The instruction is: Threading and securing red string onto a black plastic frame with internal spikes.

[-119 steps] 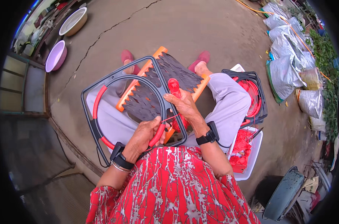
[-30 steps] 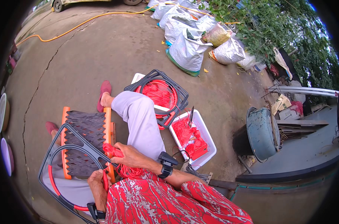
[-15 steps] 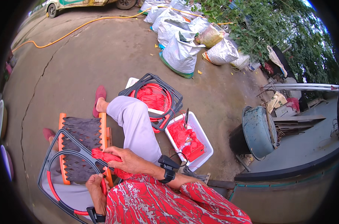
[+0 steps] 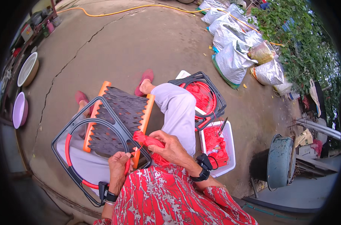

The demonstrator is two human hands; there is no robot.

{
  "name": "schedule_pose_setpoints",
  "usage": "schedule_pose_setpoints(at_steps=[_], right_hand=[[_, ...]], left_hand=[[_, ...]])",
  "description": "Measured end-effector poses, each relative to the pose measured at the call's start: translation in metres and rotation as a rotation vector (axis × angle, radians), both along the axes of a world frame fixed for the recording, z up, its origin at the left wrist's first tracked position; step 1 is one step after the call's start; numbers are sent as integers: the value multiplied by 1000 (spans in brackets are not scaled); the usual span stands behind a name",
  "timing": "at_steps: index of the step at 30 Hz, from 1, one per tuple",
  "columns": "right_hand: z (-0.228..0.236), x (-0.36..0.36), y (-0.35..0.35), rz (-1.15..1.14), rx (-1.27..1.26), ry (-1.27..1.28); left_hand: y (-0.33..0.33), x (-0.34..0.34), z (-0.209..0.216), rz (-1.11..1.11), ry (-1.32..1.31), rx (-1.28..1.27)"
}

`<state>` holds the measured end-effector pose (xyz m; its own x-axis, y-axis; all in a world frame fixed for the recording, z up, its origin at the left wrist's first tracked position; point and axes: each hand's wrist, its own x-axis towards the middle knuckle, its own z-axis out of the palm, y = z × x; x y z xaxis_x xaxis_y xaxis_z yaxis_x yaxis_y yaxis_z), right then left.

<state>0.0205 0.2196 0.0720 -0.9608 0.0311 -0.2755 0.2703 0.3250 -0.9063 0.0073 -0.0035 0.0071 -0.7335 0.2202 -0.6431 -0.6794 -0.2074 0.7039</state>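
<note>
A dark grey frame (image 4: 119,123) with a rounded inner ring leans across my lap. Part of that ring is wrapped in red cord (image 4: 68,150). My left hand (image 4: 118,165) is closed at the ring's right side, thumb and fingers pinching the red cord there. In my right hand (image 4: 171,149) is a bundle of red cord (image 4: 148,140), gripped just beyond the frame's right bar. A thin strand shows between the bundle and my left hand. More loose red cord (image 4: 160,160) lies in my lap, below my right hand.
An orange stool (image 4: 121,105) with a dark woven seat stands before me. To its right are stacked frames (image 4: 220,100) and a white tub (image 4: 230,165) holding red cord. Sacks (image 4: 234,62), a yellow hose (image 4: 140,6), basins (image 4: 20,110) and a metal tub (image 4: 279,163) lie farther out.
The view has swung left, so everything sits farther right. My right hand has drawn the cord bundle rightward, away from my left hand, which stays at the ring.
</note>
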Motion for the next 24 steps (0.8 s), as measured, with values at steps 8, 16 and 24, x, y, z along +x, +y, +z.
schedule_pose_setpoints(at_steps=[8, 16, 24], right_hand=[[14, -6, -18, 119, 121, 108], [25, -16, -34, 161, 267, 225], [8, -25, -64, 413, 578, 394]], left_hand=[[-2, 2, -2, 30, 24, -26], [-1, 3, -2, 52, 55, -63], [3, 0, -4, 53, 78, -91]])
